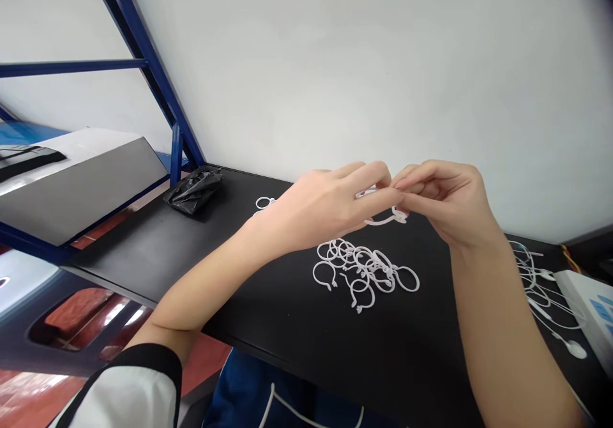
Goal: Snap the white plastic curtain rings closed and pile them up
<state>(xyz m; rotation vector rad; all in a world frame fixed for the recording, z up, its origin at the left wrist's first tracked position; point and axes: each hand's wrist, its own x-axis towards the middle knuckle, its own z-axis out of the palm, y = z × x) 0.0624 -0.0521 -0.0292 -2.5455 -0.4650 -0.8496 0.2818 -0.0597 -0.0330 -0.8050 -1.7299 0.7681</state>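
A black bench (143, 255) crosses the frame, with one black plastic bag (194, 191) at upper left, one white earphone set (541, 287) at right, and about ten tangled white plastic rings (364, 271) mid-frame. Above them, the left hand (325, 207) and right hand (440, 201) meet, fingers closed in a pinch on one more ring (383, 219) — a further ring or two (264, 203) lies partly hidden behind the left hand.

Free path: matte black tabletop (282, 332) along the near edge
Obstacles: loose white plastic rings (366, 275), crumpled black plastic bag (194, 191), tangled white earphone cables (536, 281), pale grey wall (335, 64)
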